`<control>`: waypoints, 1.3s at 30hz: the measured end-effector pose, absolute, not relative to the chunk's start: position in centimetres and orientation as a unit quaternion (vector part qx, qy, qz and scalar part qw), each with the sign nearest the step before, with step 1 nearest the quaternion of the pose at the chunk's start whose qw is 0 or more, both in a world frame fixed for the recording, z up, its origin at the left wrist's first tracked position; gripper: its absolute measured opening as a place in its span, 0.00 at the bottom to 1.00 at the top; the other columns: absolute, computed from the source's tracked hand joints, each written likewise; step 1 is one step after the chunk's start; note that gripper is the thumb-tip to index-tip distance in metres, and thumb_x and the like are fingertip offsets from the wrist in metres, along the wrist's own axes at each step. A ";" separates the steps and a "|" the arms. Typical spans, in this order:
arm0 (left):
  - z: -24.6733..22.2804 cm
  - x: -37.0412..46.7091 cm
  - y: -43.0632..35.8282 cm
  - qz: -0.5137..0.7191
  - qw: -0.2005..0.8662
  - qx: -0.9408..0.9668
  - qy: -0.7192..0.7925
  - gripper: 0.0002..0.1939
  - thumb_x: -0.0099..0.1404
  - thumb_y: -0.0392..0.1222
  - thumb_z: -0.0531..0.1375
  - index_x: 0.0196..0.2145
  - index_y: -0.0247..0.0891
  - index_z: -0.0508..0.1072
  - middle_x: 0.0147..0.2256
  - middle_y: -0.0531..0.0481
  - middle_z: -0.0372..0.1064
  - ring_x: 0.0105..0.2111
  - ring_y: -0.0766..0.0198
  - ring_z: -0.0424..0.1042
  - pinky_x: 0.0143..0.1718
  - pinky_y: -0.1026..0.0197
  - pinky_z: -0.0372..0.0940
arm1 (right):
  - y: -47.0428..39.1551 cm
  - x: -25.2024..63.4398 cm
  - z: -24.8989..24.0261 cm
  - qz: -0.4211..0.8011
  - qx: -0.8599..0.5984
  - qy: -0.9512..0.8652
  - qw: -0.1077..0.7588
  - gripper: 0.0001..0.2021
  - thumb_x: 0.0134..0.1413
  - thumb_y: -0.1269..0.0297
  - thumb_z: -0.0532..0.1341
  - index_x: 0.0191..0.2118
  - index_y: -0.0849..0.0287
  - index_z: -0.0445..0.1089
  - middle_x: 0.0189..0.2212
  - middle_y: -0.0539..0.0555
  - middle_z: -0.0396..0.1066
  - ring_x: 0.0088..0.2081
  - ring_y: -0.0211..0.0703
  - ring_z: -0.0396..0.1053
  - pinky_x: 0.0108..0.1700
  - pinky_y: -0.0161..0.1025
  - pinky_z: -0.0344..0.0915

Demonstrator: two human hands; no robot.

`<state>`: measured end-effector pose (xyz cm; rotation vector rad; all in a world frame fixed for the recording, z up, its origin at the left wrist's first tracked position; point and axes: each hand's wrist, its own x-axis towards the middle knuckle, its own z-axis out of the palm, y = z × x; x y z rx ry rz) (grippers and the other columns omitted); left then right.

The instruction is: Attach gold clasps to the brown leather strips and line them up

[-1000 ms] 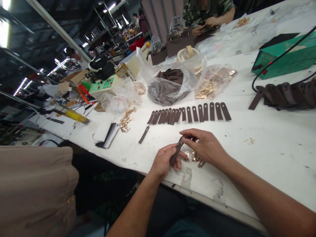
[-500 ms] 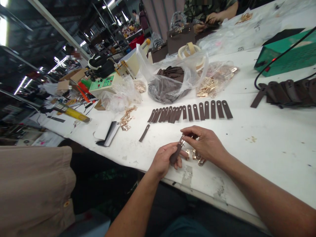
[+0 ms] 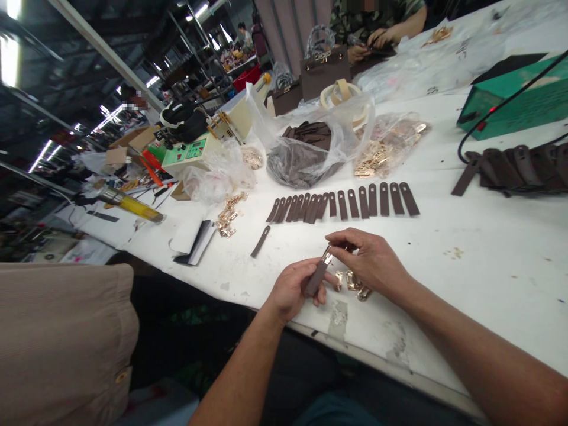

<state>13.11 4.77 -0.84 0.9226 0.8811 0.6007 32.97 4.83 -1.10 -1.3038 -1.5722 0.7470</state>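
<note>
Near the table's front edge, my left hand [image 3: 293,288] is closed round a dark brown leather tab [image 3: 316,279]. A shiny metal fitting [image 3: 327,258] sits at the tab's upper end, and the fingertips of my right hand [image 3: 370,255] pinch it there. Several gold metal fittings [image 3: 351,280] lie on the table just under my right hand. Beyond my hands is a row of brown leather tabs [image 3: 353,203], laid side by side. One single tab [image 3: 260,241] lies apart to the left.
Behind the row stands a plastic bag [image 3: 302,163] of brown pieces, with bagged gold fittings [image 3: 375,158] beside it. More gold fittings [image 3: 228,216] lie left. A green box [image 3: 515,97] with a cable and stacked tabs [image 3: 523,168] are right. Across the table, a co-worker's hands [image 3: 377,42] handle something dark.
Both hands keep nearly the same place and hold on the tab and fitting. The left thumb has shifted slightly, showing more of the tab. The view has moved a little.
</note>
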 end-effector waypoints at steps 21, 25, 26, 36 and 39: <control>-1.6 14.3 3.8 0.354 0.673 0.458 0.460 0.26 0.57 0.38 0.69 0.53 0.35 0.73 0.40 0.44 0.73 0.30 0.65 0.71 0.22 0.68 0.66 | 5.4 34.8 -0.1 0.380 -0.574 -0.538 0.487 0.11 0.53 0.61 0.64 0.41 0.57 0.79 0.29 0.51 0.76 0.29 0.42 0.71 0.34 0.39 0.67; -1.5 14.7 3.6 0.352 0.666 0.463 0.467 0.28 0.56 0.36 0.69 0.55 0.35 0.72 0.42 0.44 0.73 0.34 0.63 0.72 0.24 0.67 0.69 | 5.5 34.7 -0.2 0.376 -0.578 -0.541 0.482 0.11 0.53 0.62 0.64 0.41 0.56 0.79 0.30 0.51 0.77 0.30 0.41 0.71 0.35 0.39 0.66; -1.5 14.7 3.6 0.349 0.666 0.465 0.467 0.29 0.56 0.36 0.69 0.55 0.35 0.71 0.43 0.44 0.73 0.34 0.62 0.72 0.24 0.67 0.69 | 5.5 34.7 -0.2 0.376 -0.579 -0.541 0.481 0.10 0.53 0.62 0.64 0.41 0.56 0.79 0.30 0.51 0.77 0.30 0.41 0.71 0.35 0.39 0.66; -1.3 14.8 3.6 0.343 0.665 0.473 0.466 0.30 0.56 0.36 0.69 0.56 0.34 0.70 0.44 0.42 0.73 0.37 0.60 0.72 0.26 0.65 0.70 | 5.5 34.7 -0.3 0.371 -0.583 -0.542 0.478 0.11 0.53 0.61 0.63 0.41 0.56 0.79 0.31 0.52 0.77 0.30 0.42 0.72 0.34 0.39 0.67; -1.3 14.8 3.6 0.339 0.667 0.473 0.465 0.30 0.56 0.36 0.69 0.56 0.35 0.70 0.45 0.41 0.73 0.38 0.58 0.73 0.27 0.64 0.71 | 5.5 34.8 -0.4 0.375 -0.586 -0.534 0.480 0.12 0.53 0.60 0.63 0.41 0.57 0.79 0.30 0.52 0.77 0.29 0.42 0.71 0.34 0.39 0.68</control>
